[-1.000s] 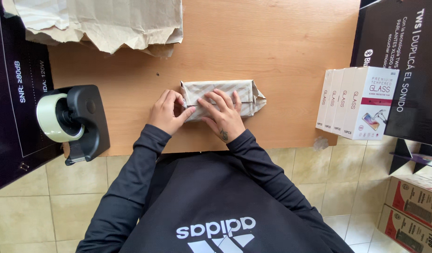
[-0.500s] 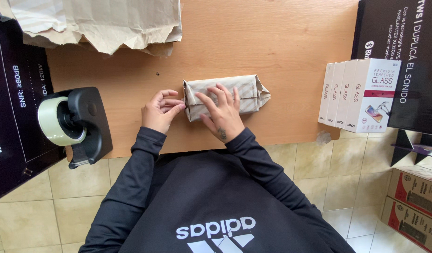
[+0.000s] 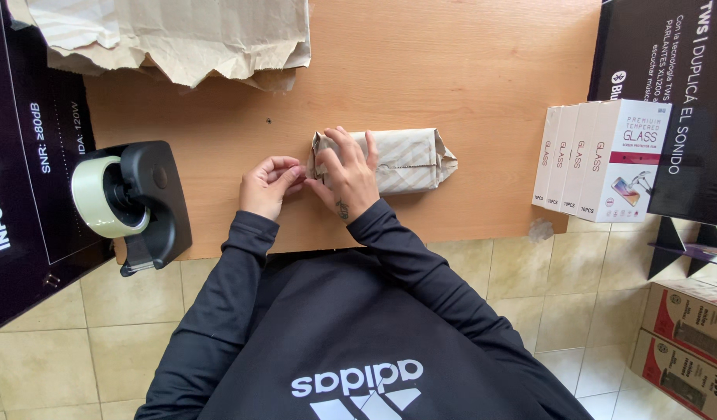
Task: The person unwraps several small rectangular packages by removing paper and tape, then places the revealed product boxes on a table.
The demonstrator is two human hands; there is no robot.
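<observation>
Lying near the middle of the wooden table point(image 3: 452, 70), your paper-wrapped parcel point(image 3: 397, 161) runs its long axis from 9 to 3 o'clock, its folded, tapered end pointing toward 3 and the looser, crumpled end toward 9. Around it, from this one head view: at 9 o'clock, well apart, a black tape dispenser point(image 3: 137, 204) sits at the table's edge with its roll of tape point(image 3: 102, 196) facing left; at 3 o'clock stands a row of white boxes point(image 3: 599, 159), upright and side by side; at 11 o'clock lies a heap of crumpled brown paper point(image 3: 187, 35). Nothing lies between the parcel and you. Your right hand point(image 3: 347, 175) rests flat over the parcel's left end, fingers spread and pressing the paper down, wrist angled toward 7 o'clock. Your left hand point(image 3: 267, 185) sits just beside that end, knuckles up, fingertips drawn together in a pinch at the paper's edge; whether they actually grip paper cannot be told.
</observation>
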